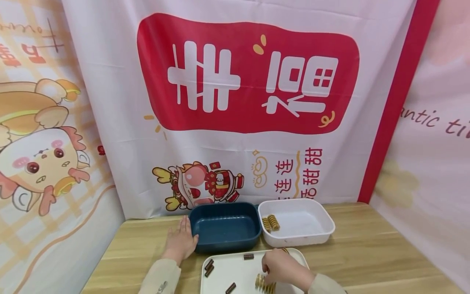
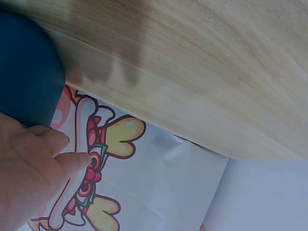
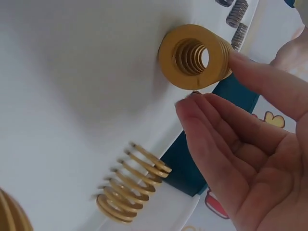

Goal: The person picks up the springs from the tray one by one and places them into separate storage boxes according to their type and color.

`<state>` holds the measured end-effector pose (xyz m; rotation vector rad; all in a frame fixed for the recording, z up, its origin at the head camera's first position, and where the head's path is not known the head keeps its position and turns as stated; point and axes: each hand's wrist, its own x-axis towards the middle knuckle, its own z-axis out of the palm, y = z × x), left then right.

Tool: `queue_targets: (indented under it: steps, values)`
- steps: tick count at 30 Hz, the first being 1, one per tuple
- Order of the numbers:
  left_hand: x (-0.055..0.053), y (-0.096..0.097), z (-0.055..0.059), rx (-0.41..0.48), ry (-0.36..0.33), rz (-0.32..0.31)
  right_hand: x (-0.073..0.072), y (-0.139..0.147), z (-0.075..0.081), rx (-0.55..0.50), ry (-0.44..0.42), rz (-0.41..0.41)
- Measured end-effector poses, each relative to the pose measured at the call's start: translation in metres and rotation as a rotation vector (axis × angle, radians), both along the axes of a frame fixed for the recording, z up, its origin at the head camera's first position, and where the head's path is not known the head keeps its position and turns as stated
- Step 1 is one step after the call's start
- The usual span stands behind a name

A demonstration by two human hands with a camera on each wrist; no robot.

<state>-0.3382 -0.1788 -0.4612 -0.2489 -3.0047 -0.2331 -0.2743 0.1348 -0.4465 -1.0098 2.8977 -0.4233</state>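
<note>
My left hand (image 1: 181, 241) rests with extended fingers against the left side of a dark blue bin (image 1: 225, 246). In the left wrist view, that hand's thumb and a finger show beside the bin's rounded corner. Over a white tray (image 1: 227, 281), my right hand (image 1: 284, 267) reaches down to a yellow coil spring (image 3: 192, 57). Its thumb overlaps the spring's side, and its fingertips (image 3: 190, 108) lie right at the lower rim. A second yellow spring (image 3: 132, 185) lies on the tray near its edge, and part of another (image 3: 10, 211) shows at the corner.
Several dark springs (image 1: 248, 257) lie scattered on the tray. Behind it, right of the blue bin, stands a white bin (image 1: 301, 237) with yellow springs (image 1: 273, 222) at its left end. The wooden table (image 1: 385, 253) backs onto a printed cloth (image 1: 125, 143).
</note>
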Motion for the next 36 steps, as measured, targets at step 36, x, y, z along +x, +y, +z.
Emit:
queue_targets:
  steps: [36]
  values:
    - [0.002,0.003,0.004,0.006,-0.025,0.012,0.01,-0.014,-0.019,0.114,0.106,-0.073]
